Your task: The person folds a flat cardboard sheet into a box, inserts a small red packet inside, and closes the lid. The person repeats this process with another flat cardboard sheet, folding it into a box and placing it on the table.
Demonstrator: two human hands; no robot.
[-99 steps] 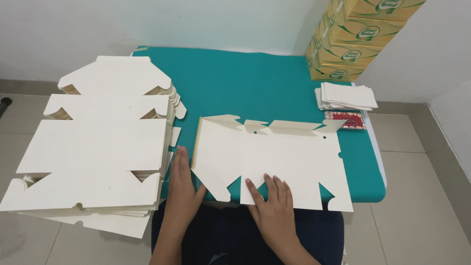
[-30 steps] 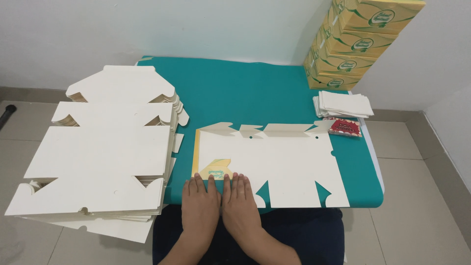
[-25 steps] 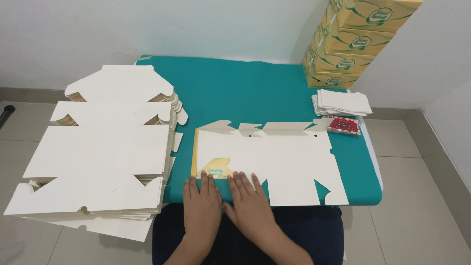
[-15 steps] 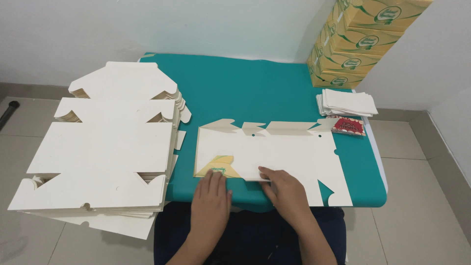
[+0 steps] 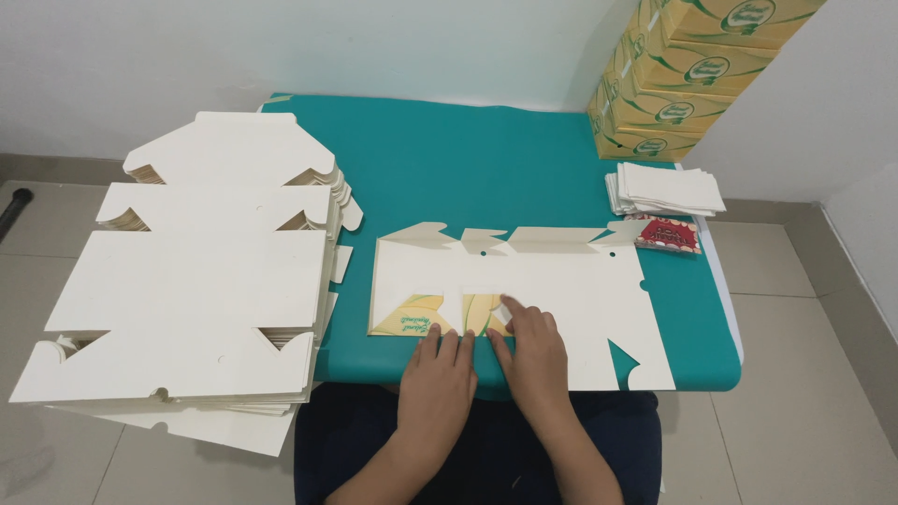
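Observation:
A flat white cardboard box blank (image 5: 561,281) lies on the teal table (image 5: 486,178) in front of me. Its near-left flaps are folded over, showing a yellow and green printed side (image 5: 440,316). My left hand (image 5: 438,379) lies flat at the blank's near edge, fingertips on the folded flap. My right hand (image 5: 531,351) presses flat on the folded flap just right of it. Both hands lie side by side with fingers together, holding nothing.
A tall stack of unfolded white box blanks (image 5: 196,281) fills the left side. Yellow and green assembled boxes (image 5: 692,75) are stacked at the far right corner. Beside them lie a small pile of white sheets (image 5: 666,190) and a red packet (image 5: 668,234).
More of the near edge is folded over, and a second yellow flap shows. My right hand has moved back left beside my left hand, both pressing on the fold.

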